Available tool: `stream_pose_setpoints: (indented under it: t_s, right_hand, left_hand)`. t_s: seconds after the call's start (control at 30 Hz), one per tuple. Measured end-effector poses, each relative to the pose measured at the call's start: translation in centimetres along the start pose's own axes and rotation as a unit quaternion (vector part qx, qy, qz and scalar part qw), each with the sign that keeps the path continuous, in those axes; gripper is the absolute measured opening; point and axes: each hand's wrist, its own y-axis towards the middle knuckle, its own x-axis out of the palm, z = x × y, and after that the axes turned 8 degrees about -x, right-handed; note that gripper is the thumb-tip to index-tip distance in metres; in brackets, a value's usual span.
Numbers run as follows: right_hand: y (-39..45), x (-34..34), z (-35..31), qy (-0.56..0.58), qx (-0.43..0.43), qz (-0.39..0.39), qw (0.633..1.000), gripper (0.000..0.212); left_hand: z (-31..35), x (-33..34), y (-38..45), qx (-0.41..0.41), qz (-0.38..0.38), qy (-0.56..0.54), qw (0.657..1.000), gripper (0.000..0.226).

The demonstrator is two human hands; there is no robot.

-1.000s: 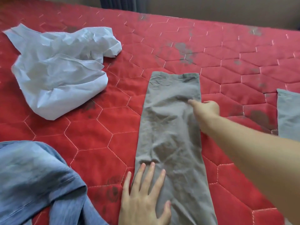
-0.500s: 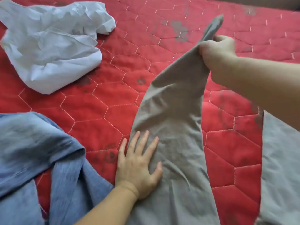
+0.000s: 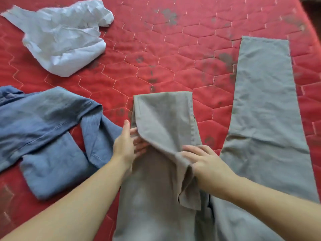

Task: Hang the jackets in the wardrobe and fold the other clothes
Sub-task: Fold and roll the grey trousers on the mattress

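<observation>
Grey trousers (image 3: 260, 119) lie on the red quilted bed (image 3: 173, 54). Their right leg stretches flat toward the far right. The left leg (image 3: 163, 115) is folded back toward me, its hem lying over the thigh part. My left hand (image 3: 128, 143) has straight fingers slid under the folded layer at its left edge. My right hand (image 3: 203, 159) rests with spread fingers on the folded hem end near the crotch. A folded blue denim garment (image 3: 48, 136) lies at the left, and a crumpled white garment (image 3: 66, 39) at the far left.
The red quilt carries dark grey smudges in its middle and far right. Bare quilt shows between the white garment and the trousers' right leg. The bed's far right corner is at the top right.
My right hand lifted the left trouser leg's end, brought it back toward me and laid it down doubled over. My left hand moved from pressing the leg to its left edge.
</observation>
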Motion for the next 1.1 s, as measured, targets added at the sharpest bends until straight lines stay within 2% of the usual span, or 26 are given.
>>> stream_pose_setpoints:
  t_s: [0.07,0.13,0.2,0.27,0.3,0.33,0.37,0.43,0.47,0.5,0.57,0.6,0.63,0.7,0.73,0.93,1.0,1.1]
  right_hand:
    - [-0.7,-0.2,-1.0,-0.012,-0.034,-0.035,0.999,0.018]
    - [-1.4,-0.1,-2.3,-0.035,-0.037,-0.029,0.998,0.025]
    - [-2.4,0.0,-4.2,0.009,0.013,0.009,1.0,0.025]
    - [-3.5,0.2,-5.9,0.101,0.135,0.085,0.982,0.027]
    - [-4.0,0.2,-6.6,0.162,0.223,0.121,0.954,0.033]
    - [-4.5,0.3,-7.3,0.232,0.317,0.146,0.908,0.037]
    - [-4.6,0.1,-8.1,0.325,0.402,0.17,0.839,0.034]
    - [-4.2,-0.9,-9.4,0.505,0.519,0.178,0.667,0.018]
    - [-4.0,-1.3,-9.8,0.542,0.543,0.151,0.623,0.024]
    - [-4.0,-1.3,-9.9,0.55,0.551,0.111,0.618,0.028]
    - [-3.9,-1.3,-10.5,0.529,0.545,0.051,0.649,0.022]
    - [-3.9,-1.1,-10.9,0.528,0.543,0.047,0.652,0.014]
    - [-3.9,-1.1,-11.3,0.543,0.543,0.057,0.638,0.007]
    - [-4.8,-0.8,-12.5,0.58,0.543,0.07,0.603,0.006]
    - [-5.5,-0.6,-13.1,0.586,0.544,0.06,0.598,0.006]
    - [-10.0,0.9,-16.8,0.593,0.547,-0.037,0.59,0.011]
    - [-10.9,1.3,-17.8,0.578,0.552,-0.043,0.599,0.01]
    - [-11.6,1.9,-19.7,0.575,0.544,-0.039,0.61,0.009]
  left_hand:
    - [-0.1,-0.4,-1.9,-0.086,-0.074,-0.025,0.993,0.063]
    - [-1.2,-1.0,-3.3,-0.115,-0.116,-0.009,0.987,0.055]
    - [-3.2,-1.8,-4.6,-0.133,-0.109,0.061,0.983,0.036]
    - [-5.1,-2.4,-5.8,-0.14,-0.081,0.096,0.982,0.028]
    - [-6.0,-2.8,-6.3,-0.136,-0.065,0.09,0.984,0.029]
    - [-6.7,-3.4,-6.7,-0.131,-0.052,0.082,0.987,0.028]
    - [-7.2,-4.0,-7.1,-0.13,-0.041,0.068,0.988,0.026]
    - [-7.9,-5.1,-7.9,-0.127,-0.036,0.029,0.991,0.02]
    - [-8.2,-5.4,-8.1,-0.124,-0.039,0.011,0.991,0.018]
    - [-8.7,-5.8,-8.3,-0.117,-0.04,0.002,0.992,0.016]
    - [-9.6,-6.5,-8.7,-0.098,-0.033,-0.002,0.995,0.015]
    - [-10.1,-6.9,-9.0,-0.088,-0.027,-0.003,0.996,0.016]
    - [-10.6,-7.3,-9.2,-0.082,-0.022,0.003,0.996,0.018]
    - [-11.8,-8.5,-9.9,-0.082,-0.019,0.028,0.996,0.022]
    - [-12.4,-9.1,-10.3,-0.092,-0.022,0.042,0.995,0.023]
    - [-16.6,-12.1,-14.3,-0.172,-0.035,0.124,0.977,0.021]
    - [-17.7,-12.7,-15.4,-0.165,-0.01,0.189,0.968,0.021]
    - [-19.1,-13.3,-16.4,-0.14,0.008,0.203,0.969,0.024]
